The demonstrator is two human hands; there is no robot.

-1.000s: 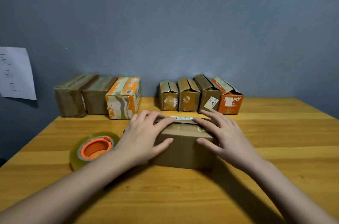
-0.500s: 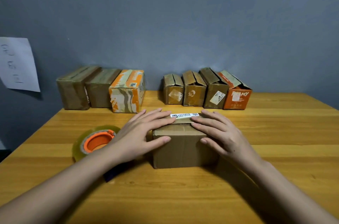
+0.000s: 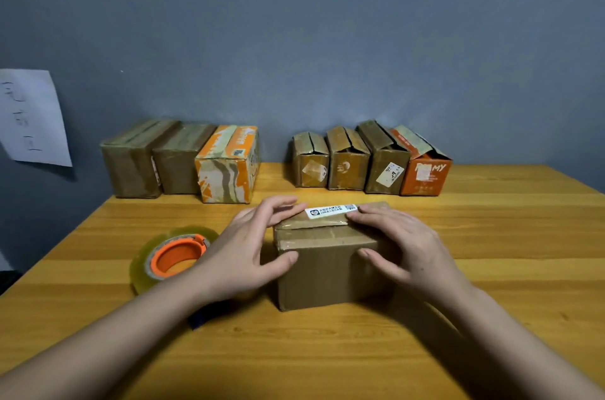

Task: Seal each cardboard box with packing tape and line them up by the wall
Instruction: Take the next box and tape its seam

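Note:
A small brown cardboard box (image 3: 327,272) stands in the middle of the wooden table (image 3: 491,268), with clear tape and a white label across its top. My left hand (image 3: 244,252) lies against its left side, fingers straight over the top edge, thumb on the front face. My right hand (image 3: 401,245) presses flat on the top right, thumb on the front. A roll of clear packing tape with an orange core (image 3: 173,257) lies flat just left of my left hand.
By the grey wall stand two rows of boxes: three larger boxes at the left (image 3: 180,160), and several smaller boxes at the right (image 3: 370,160), whose top flaps gape. A gap separates the rows. A paper sheet (image 3: 29,118) hangs on the left wall.
Both hands stayed on the box, sliding slightly along its top. The view has tilted a little, so the rows of boxes sit higher in the frame.

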